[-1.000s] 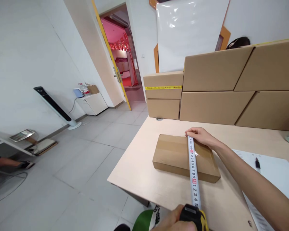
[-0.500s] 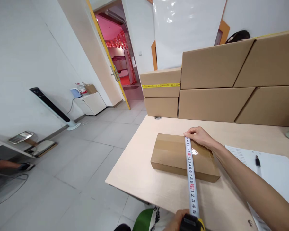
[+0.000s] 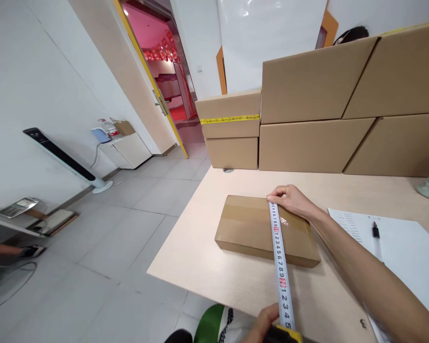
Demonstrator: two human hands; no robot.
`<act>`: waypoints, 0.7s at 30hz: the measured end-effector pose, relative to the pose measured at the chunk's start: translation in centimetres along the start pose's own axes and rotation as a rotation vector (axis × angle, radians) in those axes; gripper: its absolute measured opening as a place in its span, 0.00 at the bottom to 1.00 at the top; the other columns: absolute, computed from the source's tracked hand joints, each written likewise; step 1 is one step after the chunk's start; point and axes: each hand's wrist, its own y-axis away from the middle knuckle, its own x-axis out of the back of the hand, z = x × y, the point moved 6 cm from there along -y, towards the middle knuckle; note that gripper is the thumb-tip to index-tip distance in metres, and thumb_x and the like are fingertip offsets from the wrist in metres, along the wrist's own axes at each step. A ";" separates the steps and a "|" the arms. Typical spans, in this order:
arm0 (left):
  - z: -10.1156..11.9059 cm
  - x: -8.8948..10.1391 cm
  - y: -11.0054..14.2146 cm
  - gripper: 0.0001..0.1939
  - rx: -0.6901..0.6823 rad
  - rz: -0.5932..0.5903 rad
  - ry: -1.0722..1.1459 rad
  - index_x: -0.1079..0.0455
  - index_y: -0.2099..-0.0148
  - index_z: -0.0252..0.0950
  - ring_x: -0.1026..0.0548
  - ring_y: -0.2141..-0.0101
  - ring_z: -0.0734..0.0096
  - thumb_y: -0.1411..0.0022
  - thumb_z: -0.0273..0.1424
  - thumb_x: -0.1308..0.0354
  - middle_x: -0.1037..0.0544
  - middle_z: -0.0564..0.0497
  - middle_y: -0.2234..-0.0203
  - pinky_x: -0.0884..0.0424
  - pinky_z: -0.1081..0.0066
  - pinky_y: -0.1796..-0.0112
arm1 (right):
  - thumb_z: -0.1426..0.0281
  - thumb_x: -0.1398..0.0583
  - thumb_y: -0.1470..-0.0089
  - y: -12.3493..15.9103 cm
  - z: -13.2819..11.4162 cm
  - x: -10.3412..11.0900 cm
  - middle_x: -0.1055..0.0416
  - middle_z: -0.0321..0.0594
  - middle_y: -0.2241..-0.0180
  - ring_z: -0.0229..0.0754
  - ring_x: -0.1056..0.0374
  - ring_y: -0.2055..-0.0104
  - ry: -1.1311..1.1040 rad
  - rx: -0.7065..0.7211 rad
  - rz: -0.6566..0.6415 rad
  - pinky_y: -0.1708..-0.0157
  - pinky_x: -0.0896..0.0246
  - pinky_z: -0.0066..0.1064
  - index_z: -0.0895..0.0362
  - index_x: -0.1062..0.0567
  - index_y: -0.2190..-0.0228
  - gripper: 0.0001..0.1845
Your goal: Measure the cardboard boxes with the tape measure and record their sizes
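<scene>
A flat brown cardboard box point(image 3: 250, 228) lies on the pale wooden table point(image 3: 214, 276). A white measuring tape point(image 3: 279, 259) stretches across the box from its far edge toward me. My right hand point(image 3: 289, 200) pinches the tape's end at the box's far edge. At the bottom edge of the view, my left hand point(image 3: 262, 324) grips the yellow and black tape measure case point(image 3: 284, 332), only partly in view.
Large cardboard boxes point(image 3: 314, 109) are stacked along the table's far side; a person's head point(image 3: 350, 33) shows behind them. A printed sheet point(image 3: 396, 252) with a pen point(image 3: 376, 236) lies at right. Tiled floor, a tower fan point(image 3: 60, 157) and a white cabinet point(image 3: 125, 150) are at left.
The view has tilted and shifted, so the tape case sits lower in frame. Both hands keep their hold and the tape stays stretched over the box.
</scene>
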 end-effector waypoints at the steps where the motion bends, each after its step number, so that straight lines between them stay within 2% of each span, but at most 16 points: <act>1: 0.6 0.0 -0.2 0.35 -0.028 -0.015 0.019 0.43 0.34 0.44 0.37 0.40 0.49 0.41 0.43 0.39 0.26 0.42 0.49 0.46 0.52 0.41 | 0.60 0.38 0.52 0.0 0.0 0.0 0.22 0.42 0.70 0.46 0.29 0.65 -0.001 0.004 -0.001 0.62 0.38 0.35 0.57 0.21 0.76 0.13; 3: 1.8 -0.2 -0.7 0.43 -0.055 -0.068 0.075 0.48 0.32 0.43 0.33 0.43 0.47 0.45 0.41 0.34 0.26 0.40 0.50 0.43 0.49 0.44 | 0.60 0.38 0.51 0.0 0.2 0.0 0.22 0.41 0.70 0.45 0.29 0.65 -0.003 0.013 0.000 0.62 0.38 0.35 0.57 0.21 0.76 0.13; 6: 3.6 -0.7 -1.4 0.50 0.009 -0.113 0.170 0.50 0.32 0.46 0.26 0.52 0.49 0.53 0.37 0.29 0.25 0.43 0.54 0.38 0.49 0.49 | 0.60 0.39 0.51 -0.1 0.5 0.0 0.22 0.41 0.71 0.45 0.30 0.65 0.000 0.021 0.001 0.63 0.38 0.34 0.57 0.21 0.76 0.13; 9: 5.4 -0.5 -2.0 0.46 0.020 0.012 0.265 0.44 0.35 0.45 0.26 0.54 0.53 0.56 0.35 0.29 0.25 0.44 0.54 0.36 0.54 0.52 | 0.60 0.39 0.51 -0.3 0.9 -0.1 0.22 0.40 0.70 0.45 0.30 0.66 0.005 0.026 0.004 0.64 0.38 0.34 0.56 0.21 0.75 0.13; 12: 6.0 -0.1 -2.8 0.38 0.018 0.132 0.314 0.34 0.43 0.41 0.26 0.59 0.57 0.59 0.35 0.30 0.25 0.44 0.55 0.34 0.59 0.56 | 0.60 0.39 0.51 -0.4 1.2 -0.1 0.22 0.40 0.70 0.45 0.30 0.65 0.004 0.034 0.007 0.63 0.38 0.34 0.56 0.21 0.75 0.13; 16: 5.5 0.0 -3.8 0.30 0.041 0.134 0.336 0.31 0.52 0.37 0.25 0.65 0.60 0.60 0.38 0.31 0.23 0.45 0.65 0.34 0.62 0.61 | 0.60 0.39 0.50 -0.5 1.3 -0.1 0.22 0.41 0.69 0.45 0.30 0.65 -0.001 0.035 0.002 0.63 0.39 0.34 0.57 0.21 0.75 0.13; 21: 5.7 -0.4 -3.5 0.32 0.068 0.196 0.373 0.31 0.49 0.36 0.28 0.64 0.64 0.59 0.34 0.31 0.25 0.47 0.65 0.36 0.66 0.62 | 0.60 0.39 0.50 -0.4 0.9 -0.1 0.24 0.41 0.71 0.44 0.31 0.67 -0.010 0.040 -0.011 0.64 0.39 0.34 0.57 0.21 0.76 0.13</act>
